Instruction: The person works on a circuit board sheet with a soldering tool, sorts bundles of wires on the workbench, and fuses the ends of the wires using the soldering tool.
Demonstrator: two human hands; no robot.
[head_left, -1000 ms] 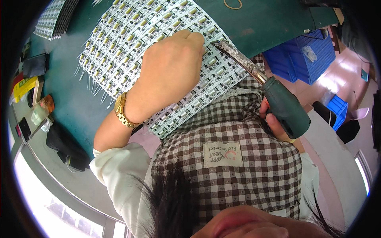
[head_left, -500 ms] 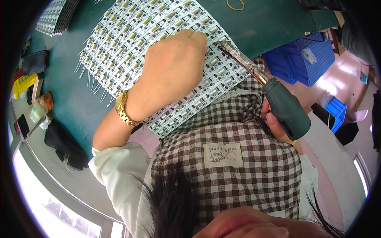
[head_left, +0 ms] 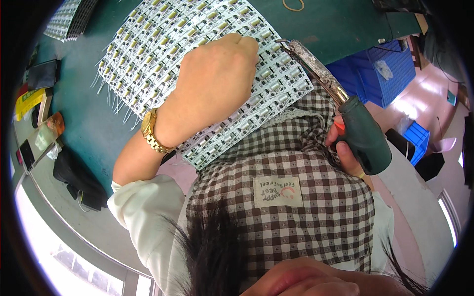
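- Spreading across most of the upper view, your green worktable (head_left: 98, 128) carries everything you are handling.
- Your large white panel of circuit boards (head_left: 163, 44), studded with rows of small yellowish components, lies flat on that table and reaches from its upper middle down to your checked apron (head_left: 276, 197).
- Your left hand (head_left: 215, 84) is curled into a loose fist, knuckles up, and presses down on the panel near its right edge; a gold wristwatch (head_left: 150, 130) sits on that wrist.
- Your right hand (head_left: 348, 153) is wrapped tightly around the dark green handle of a soldering iron (head_left: 340, 108), whose crusted metal shaft slants up and left.
- Its tip (head_left: 282, 43) meets the panel's right edge, just beside your left knuckles.
- Blue plastic crates (head_left: 385, 69) stand on the floor to your right.
- Off to your left, a dark phone (head_left: 43, 74) lies on the table.
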